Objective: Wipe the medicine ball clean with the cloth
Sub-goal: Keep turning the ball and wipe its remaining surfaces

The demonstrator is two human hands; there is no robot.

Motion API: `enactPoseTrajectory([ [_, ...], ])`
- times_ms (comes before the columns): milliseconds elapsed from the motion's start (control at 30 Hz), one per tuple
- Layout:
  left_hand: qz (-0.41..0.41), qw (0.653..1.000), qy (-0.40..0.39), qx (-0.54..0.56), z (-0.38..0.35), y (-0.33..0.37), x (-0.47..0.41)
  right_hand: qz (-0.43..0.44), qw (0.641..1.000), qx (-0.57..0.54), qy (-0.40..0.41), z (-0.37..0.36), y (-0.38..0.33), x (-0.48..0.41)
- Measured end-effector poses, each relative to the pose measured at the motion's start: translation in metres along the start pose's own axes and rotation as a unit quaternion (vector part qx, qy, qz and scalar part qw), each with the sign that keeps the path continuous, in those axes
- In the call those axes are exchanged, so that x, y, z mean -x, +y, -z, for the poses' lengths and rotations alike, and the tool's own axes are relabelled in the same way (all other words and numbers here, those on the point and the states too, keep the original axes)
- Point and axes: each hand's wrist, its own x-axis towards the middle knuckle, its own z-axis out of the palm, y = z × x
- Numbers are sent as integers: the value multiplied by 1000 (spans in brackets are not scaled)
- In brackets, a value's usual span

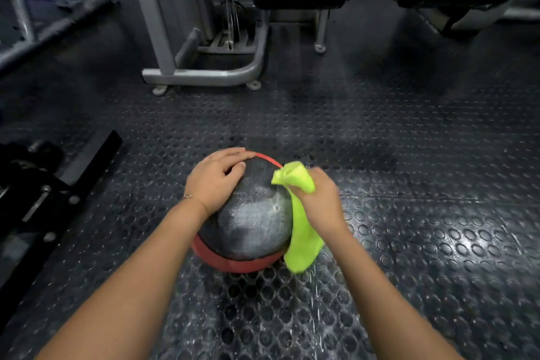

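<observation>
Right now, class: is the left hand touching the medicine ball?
Touching. The head view shows the left hand resting on the medicine ball, palm and fingers against its top.

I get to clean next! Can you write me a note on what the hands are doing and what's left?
Left hand: lies over the top left of the medicine ball, steadying it.
Right hand: grips the yellow-green cloth against the ball's right side; its tail hangs down.
Ball: sits on the studded floor mat.
Done: cannot tell how much is wiped.
Left: pale smears show on the near face, so probably wipe there next.
</observation>
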Motion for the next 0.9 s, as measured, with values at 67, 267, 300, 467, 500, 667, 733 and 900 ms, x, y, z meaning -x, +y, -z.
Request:
enactPoseTrajectory([
  [67, -3, 1000, 1, -25, -1, 2, 2, -24, 999, 21, 16, -4, -2, -10],
  [267, 72, 993, -32, -85, 2, 17, -8, 59, 994, 81, -38, -2, 2, 48],
  [300, 79, 992, -35, -91, 4, 17, -6, 68, 991, 102, -52, -2, 2, 46],
  [467, 93, 990, -10, -102, 1, 19, 1, -14, 998, 47, 27, -9, -10, 9],
  [500, 98, 990, -4, -100, 0, 21, 0, -30, 997, 46, 48, -13, -9, 12],
  [667, 89, 991, 1, -96, -3, 25, -4, 0, 999, -6, 45, -17, 2, 82],
  [733, 79, 992, 0, -97, -4, 25, -6, 6, 998, -4, 56, -14, 0, 73],
  [900, 109, 989, 12, -97, -6, 26, -8, -37, 995, 22, 89, -14, 3, 28],
])
